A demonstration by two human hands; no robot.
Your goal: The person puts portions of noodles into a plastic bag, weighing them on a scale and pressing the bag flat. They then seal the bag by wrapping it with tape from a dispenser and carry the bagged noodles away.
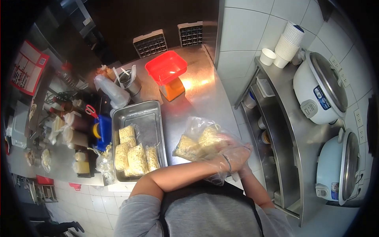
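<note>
A clear plastic bag [197, 144] with bundles of pale yellow noodles lies on the steel counter in front of the body. My left hand [233, 157], in a clear plastic glove, reaches across to the right and is closed on the gathered end of this bag. Close beside and below it is my right hand [244, 172], also gloved; its fingers are hidden. To the left, a metal tray [148, 112] holds several bagged noodle portions [136, 158] in its near part.
An orange scale [173, 90] with a red pan [166, 67] stands behind. Left are a metal pot [132, 85], red-handled scissors [91, 111], a blue container [104, 132] and bottles. Right, a shelf unit [282, 104] bears stacked cups [289, 44] and two cookers [318, 93].
</note>
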